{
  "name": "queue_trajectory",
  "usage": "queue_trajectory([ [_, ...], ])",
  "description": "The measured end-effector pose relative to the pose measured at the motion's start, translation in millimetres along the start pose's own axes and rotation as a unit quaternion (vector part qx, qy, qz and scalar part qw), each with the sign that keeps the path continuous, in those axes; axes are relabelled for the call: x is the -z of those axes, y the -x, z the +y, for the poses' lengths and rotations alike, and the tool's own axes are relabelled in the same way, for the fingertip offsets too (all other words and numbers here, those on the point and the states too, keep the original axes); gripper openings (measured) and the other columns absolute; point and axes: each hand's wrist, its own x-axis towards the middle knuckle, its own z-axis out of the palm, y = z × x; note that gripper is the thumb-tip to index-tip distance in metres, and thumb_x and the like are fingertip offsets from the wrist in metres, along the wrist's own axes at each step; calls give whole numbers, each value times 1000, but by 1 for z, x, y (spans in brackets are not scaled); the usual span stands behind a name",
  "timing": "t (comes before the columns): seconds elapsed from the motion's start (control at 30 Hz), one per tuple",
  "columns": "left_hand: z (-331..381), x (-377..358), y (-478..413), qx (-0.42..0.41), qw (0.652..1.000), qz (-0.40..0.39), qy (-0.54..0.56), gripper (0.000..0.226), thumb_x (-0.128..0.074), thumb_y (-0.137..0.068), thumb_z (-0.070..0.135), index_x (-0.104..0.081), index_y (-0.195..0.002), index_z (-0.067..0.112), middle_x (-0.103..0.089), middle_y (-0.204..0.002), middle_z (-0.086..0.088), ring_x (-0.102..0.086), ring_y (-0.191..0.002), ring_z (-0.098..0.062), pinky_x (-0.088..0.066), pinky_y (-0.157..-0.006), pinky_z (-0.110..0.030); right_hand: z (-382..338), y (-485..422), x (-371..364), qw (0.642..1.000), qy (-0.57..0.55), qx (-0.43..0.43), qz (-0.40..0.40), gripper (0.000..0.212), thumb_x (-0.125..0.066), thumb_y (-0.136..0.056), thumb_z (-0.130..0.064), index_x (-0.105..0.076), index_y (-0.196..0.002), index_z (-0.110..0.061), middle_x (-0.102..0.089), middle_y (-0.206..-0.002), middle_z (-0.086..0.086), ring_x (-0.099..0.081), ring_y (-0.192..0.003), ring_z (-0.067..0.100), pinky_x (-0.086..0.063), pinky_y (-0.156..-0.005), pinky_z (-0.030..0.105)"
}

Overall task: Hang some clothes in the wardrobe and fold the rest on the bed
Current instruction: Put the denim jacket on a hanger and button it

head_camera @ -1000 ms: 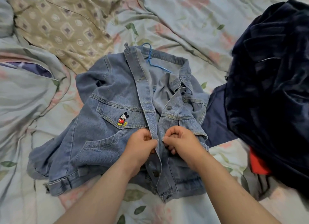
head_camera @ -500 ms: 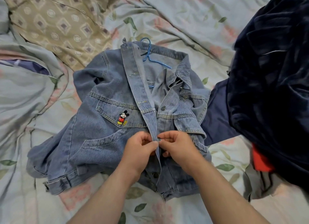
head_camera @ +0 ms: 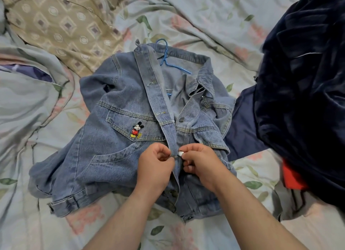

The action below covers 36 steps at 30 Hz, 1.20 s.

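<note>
A light blue denim jacket [head_camera: 104, 156] with a cartoon mouse patch lies front-up on the bed [head_camera: 214, 22]. A blue hanger [head_camera: 166, 60] sits inside its collar, hook poking out at the top. My left hand [head_camera: 155, 165] pinches the buttonhole strip at mid-front. My right hand [head_camera: 201, 164] pinches the opposite front edge right beside it, thumb against the strip. The lower part of the front is closed; the upper part lies open, with one metal button showing.
A big heap of dark navy velvet cloth [head_camera: 302, 93] fills the right side, with a red piece [head_camera: 293, 178] under it and a navy garment [head_camera: 240, 122] beside the jacket. A beige patterned cloth [head_camera: 61, 27] lies at upper left on the rumpled floral sheet.
Both hands stay at the jacket's front, fingers shifting slightly on the strip. The view has tilted a little, so the jacket sits slightly higher in frame.
</note>
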Motion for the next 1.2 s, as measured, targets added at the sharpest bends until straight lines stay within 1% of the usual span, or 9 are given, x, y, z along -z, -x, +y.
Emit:
queue_trajectory([
  [0.07,-1,0,2,13,1000,5,23,28,-70,-76,-9,-59,-71,17,-62,-61,5,-52,-53,-2,-43,-56,-16,0,0,0,1000,-2,3,-4,21,-53,-87,13,-59,-86,-7,-54,-60,2,-47,-47,10,-43,-42,21],
  [0.2,-1,-1,3,62,993,7,105,28,-60,-81,-14,-59,-71,13,-62,-58,-1,-55,-59,-16,-49,-65,-32,2,-2,0,1000,6,15,-2,26,-52,-84,15,-51,-75,-10,-48,-59,4,-43,-47,11,-38,-41,22],
  [0.33,2,-2,3,95,982,-15,165,27,-62,-85,-13,-59,-75,12,-69,-63,-4,-62,-63,-18,-54,-65,-32,2,-2,0,1000,15,17,1,26,-51,-81,16,-53,-73,-8,-48,-60,7,-42,-48,14,-37,-41,22],
  [0.5,-2,-6,-1,86,984,-15,158,31,-72,-77,-15,-59,-77,14,-65,-63,0,-58,-60,-11,-51,-60,-25,0,-3,1,1000,14,-2,1,28,-55,-83,17,-54,-70,-8,-53,-55,4,-47,-47,12,-42,-42,22],
  [0.73,-3,-9,1,60,986,-10,154,33,-72,-75,-17,-57,-79,12,-66,-71,-6,-60,-60,-8,-54,-60,-20,0,-4,1,1000,-8,-8,-22,25,-52,-89,15,-58,-78,-6,-59,-66,7,-57,-54,13,-52,-51,23],
  [0.83,-4,-12,1,45,991,4,127,33,-75,-74,-14,-56,-77,14,-65,-66,-2,-60,-59,-8,-54,-58,-23,-1,-2,-3,1000,-7,-10,-26,15,-59,-93,-5,-58,-79,-9,-55,-61,3,-51,-52,12,-49,-50,22],
  [0.9,-6,-14,2,34,994,18,101,33,-75,-73,-11,-56,-74,15,-63,-61,3,-59,-57,-9,-53,-57,-28,1,-4,-5,999,36,9,-9,23,-69,-91,-19,-56,-74,-12,-53,-58,-1,-49,-49,9,-47,-47,20],
  [1.03,-9,-17,3,19,997,26,67,32,-73,-71,-10,-59,-72,18,-65,-61,6,-59,-58,-8,-55,-61,-32,6,-6,-8,997,66,25,23,24,-67,-92,-11,-57,-70,-10,-58,-61,5,-54,-47,10,-50,-48,23],
  [1.2,-11,-19,3,3,999,23,32,31,-74,-71,-8,-59,-73,19,-68,-69,1,-59,-60,-4,-53,-62,-22,13,-7,-10,994,96,26,54,27,-60,-94,-6,-59,-67,-6,-59,-72,19,-58,-68,27,-56,-64,39],
])
